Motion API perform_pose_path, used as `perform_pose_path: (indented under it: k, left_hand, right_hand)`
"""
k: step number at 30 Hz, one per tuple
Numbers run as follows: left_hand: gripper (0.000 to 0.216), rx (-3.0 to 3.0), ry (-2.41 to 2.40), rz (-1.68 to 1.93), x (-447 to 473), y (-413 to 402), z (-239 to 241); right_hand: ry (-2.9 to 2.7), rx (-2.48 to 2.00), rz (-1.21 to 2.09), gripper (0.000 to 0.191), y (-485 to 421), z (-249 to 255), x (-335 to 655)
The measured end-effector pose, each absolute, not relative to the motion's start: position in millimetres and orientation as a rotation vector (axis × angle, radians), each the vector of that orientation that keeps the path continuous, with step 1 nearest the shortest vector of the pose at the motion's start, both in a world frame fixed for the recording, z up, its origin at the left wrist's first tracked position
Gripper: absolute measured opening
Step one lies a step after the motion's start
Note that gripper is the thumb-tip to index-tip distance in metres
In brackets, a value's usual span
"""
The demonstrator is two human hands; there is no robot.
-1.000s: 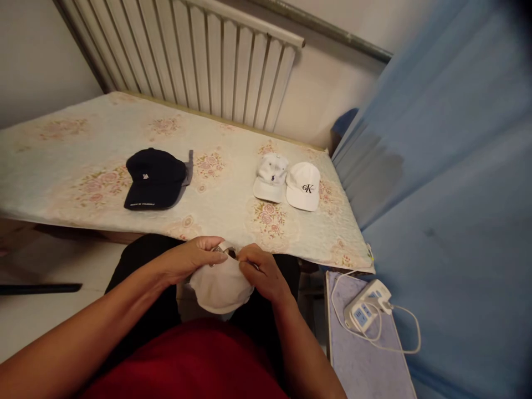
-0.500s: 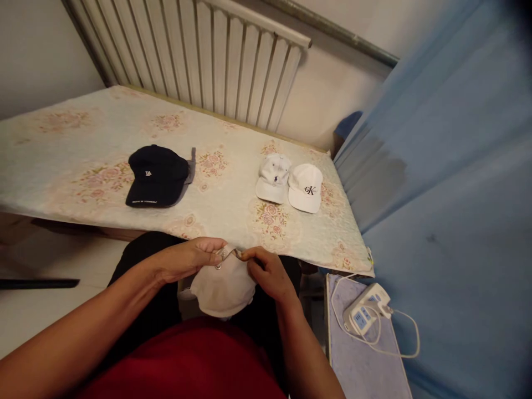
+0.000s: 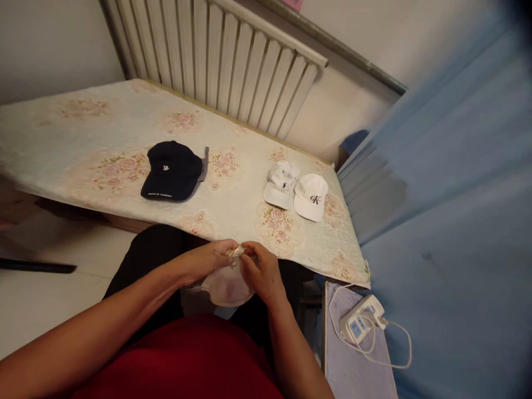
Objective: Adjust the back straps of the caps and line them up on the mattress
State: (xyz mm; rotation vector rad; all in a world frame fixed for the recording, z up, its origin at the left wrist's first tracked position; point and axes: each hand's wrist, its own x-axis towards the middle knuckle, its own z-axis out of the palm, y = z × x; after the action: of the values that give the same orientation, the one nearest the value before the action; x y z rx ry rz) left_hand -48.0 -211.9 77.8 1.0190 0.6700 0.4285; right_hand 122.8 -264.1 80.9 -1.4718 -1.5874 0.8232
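Over my lap I hold a pale baseball cap (image 3: 228, 289) by its back strap. My left hand (image 3: 211, 259) is closed on one side of the strap. Pinched on the other side is my right hand (image 3: 261, 271), its fingertips almost meeting the left ones. A metal buckle or ring shows between the fingers, and the cap's crown hangs below. On the bed-like surface ahead lie a dark navy cap (image 3: 174, 172) with a small white logo, a white cap with a small blue emblem (image 3: 281, 186), and a white cap with black lettering (image 3: 311, 197).
A flowered cover (image 3: 233, 205) lies over the flat surface before my knees. Behind it stands a radiator (image 3: 233, 72). To the right are a blue curtain (image 3: 440, 199) and a low stand (image 3: 349, 366) bearing a power strip (image 3: 361, 320) with a white cable.
My hands have come closer together at the cap's strap, and the cap's crown has tilted and shows less. The view has shifted slightly, so the bed and its caps appear farther right.
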Motion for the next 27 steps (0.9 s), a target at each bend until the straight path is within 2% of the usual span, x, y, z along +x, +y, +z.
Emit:
perform_pose_path:
  k: [5, 13, 18, 27]
  left_hand:
    - [0.028, 1.067, 0.641, 0.465, -48, -213, 73]
    - [0.033, 1.271, 0.914, 0.563, -48, -207, 53]
    - [0.026, 1.373, 1.029, 0.543, -49, -206, 51]
    - [0.021, 1.488, 0.914, 0.383, -55, -212, 65]
  right_hand:
    - [-1.629, -1.506, 0.964, 0.038, -262, 79, 114]
    - [-1.150, -1.425, 1.189, 0.029, -258, 62, 98]
    - [-0.922, -1.376, 1.252, 0.031, -258, 59, 98]
    - [-0.694, -1.304, 1.254, 0.033, -255, 66, 102]
